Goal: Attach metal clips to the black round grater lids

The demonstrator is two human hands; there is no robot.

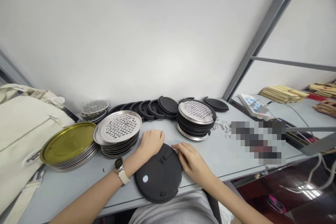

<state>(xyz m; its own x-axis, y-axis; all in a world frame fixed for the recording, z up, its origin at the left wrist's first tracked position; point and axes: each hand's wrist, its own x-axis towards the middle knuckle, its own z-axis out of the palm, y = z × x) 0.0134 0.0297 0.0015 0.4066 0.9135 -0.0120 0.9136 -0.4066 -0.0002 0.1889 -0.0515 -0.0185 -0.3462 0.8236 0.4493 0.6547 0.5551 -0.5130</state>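
Note:
A black round plastic disc (157, 178) lies at the table's front edge, overhanging it slightly. It bears a white round dot, a small slotted piece near the top and a small notch low down. My left hand (152, 142), with a watch on its wrist, is closed at the disc's upper left rim, its fingertips hidden behind the knuckles. At the upper right rim my right hand (187, 155) is pinched, thumb and fingers together; what is between them is too small to make out. Just behind stands a stack of perforated metal grater plates and black discs (196, 120).
To the left are stacked grater plates (123, 128), gold-coloured lids (70, 143) and a cream bag (23, 136). Black rimmed discs (147, 109) line the wall. Small metal rings (227, 129) lie right, near a power strip (253, 106). Another person's hand (327, 107) shows far right.

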